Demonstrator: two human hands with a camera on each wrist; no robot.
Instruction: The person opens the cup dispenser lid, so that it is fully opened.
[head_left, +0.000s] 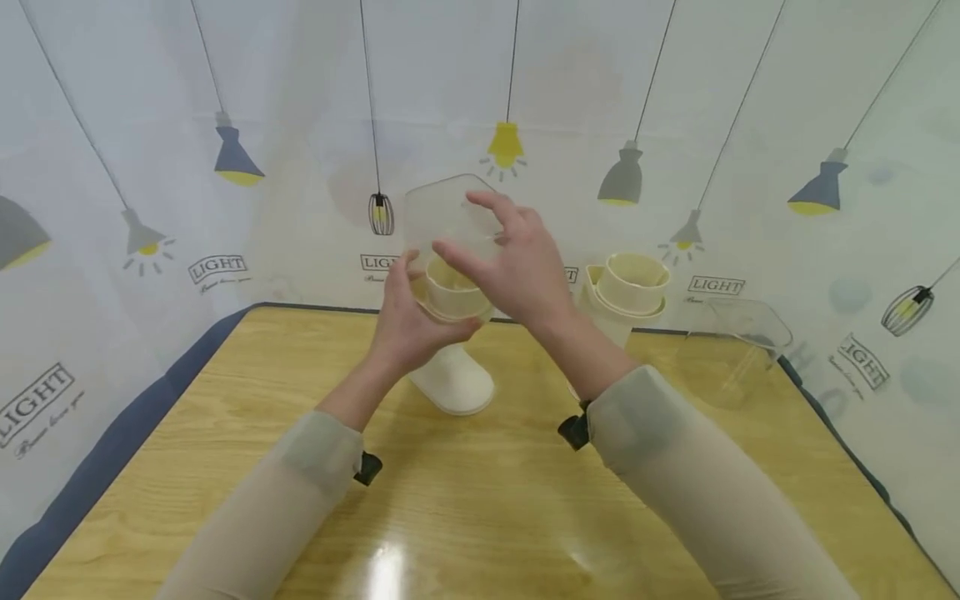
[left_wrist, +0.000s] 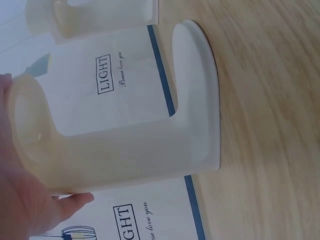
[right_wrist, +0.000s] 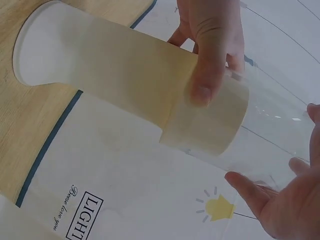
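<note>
A cream plastic stand (head_left: 456,387) with a rounded foot stands on the table, ring-shaped collar at the top. My left hand (head_left: 405,325) grips this collar, thumb in front and fingers around the far side; its thumb presses the collar (right_wrist: 215,122) in the right wrist view. Over the collar sits a clear plastic container (head_left: 438,208), its lower edge meeting the ring. My right hand (head_left: 528,271) holds the container between thumb and spread fingers. In the left wrist view the stand's column (left_wrist: 125,155) and foot (left_wrist: 197,95) show from the side.
A second cream stand (head_left: 633,287) of the same shape is at the back right, partly behind my right forearm. Beyond it, a second clear container (head_left: 738,342) lies near the table's right edge. A wall sheet printed with lamps (head_left: 506,146) rises behind the wooden table (head_left: 480,517).
</note>
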